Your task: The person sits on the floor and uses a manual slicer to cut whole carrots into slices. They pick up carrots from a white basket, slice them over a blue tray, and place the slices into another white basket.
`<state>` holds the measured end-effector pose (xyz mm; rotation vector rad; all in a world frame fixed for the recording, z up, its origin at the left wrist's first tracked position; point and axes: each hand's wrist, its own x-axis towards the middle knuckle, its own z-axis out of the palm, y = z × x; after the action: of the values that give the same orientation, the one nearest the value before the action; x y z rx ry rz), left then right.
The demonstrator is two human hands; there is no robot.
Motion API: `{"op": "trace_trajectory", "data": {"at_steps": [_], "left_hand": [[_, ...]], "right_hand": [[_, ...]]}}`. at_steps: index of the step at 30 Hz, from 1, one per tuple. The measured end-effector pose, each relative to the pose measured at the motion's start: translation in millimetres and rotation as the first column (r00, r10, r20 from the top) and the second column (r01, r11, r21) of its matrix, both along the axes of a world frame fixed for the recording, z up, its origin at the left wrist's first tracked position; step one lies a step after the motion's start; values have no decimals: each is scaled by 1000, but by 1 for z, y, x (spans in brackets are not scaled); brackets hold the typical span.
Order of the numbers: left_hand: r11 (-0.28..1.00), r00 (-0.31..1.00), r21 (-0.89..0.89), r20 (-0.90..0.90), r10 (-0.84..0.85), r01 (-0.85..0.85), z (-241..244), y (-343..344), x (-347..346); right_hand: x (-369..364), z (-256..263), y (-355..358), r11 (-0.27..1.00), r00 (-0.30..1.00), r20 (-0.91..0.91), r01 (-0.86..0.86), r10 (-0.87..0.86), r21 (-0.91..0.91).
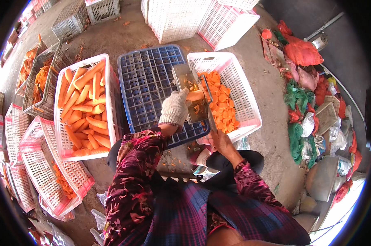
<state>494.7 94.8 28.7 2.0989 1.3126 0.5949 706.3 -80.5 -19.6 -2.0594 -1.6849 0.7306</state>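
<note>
My left hand [174,107], in a knitted glove, holds a peeled carrot [195,96] lying across a metal slicing guide [185,77]. The guide stands on an upturned blue plastic crate [148,83]. My bare right hand [221,142] is closed around the near end of a long blade [212,118], which runs along the guide's right side; its handle is mostly hidden by my fingers. Carrot slices [222,103] lie in the white plastic crate [250,107] right of the guide. Whole peeled carrots [88,106] fill the white crate [57,123] on the left.
Dark crates with carrot peelings [41,78] stand at the far left. A tilted pink-white crate [35,153] holds some carrot pieces. Stacked white crates [173,21] are ahead. Mesh sacks [302,52] and a metal basin [322,178] lie at the right. My legs flank the work.
</note>
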Motion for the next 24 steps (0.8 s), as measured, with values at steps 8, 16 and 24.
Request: {"op": "trace_trajectory", "data": {"at_steps": [8,16,24], "left_hand": [[999,1000,32,-19,-15,16,-8,-2,15],[1000,1000,7,-29,-5,5,-9,0,14],[999,995,50,-95,24,-20,-9,1,17]], "right_hand": [[10,-29,-19,995,991,-96,89,-93,-44],[-13,29,-10,942,868,-393,208,-302,-264],[-33,110,9,948,872,-405,174,-275,-267]]}}
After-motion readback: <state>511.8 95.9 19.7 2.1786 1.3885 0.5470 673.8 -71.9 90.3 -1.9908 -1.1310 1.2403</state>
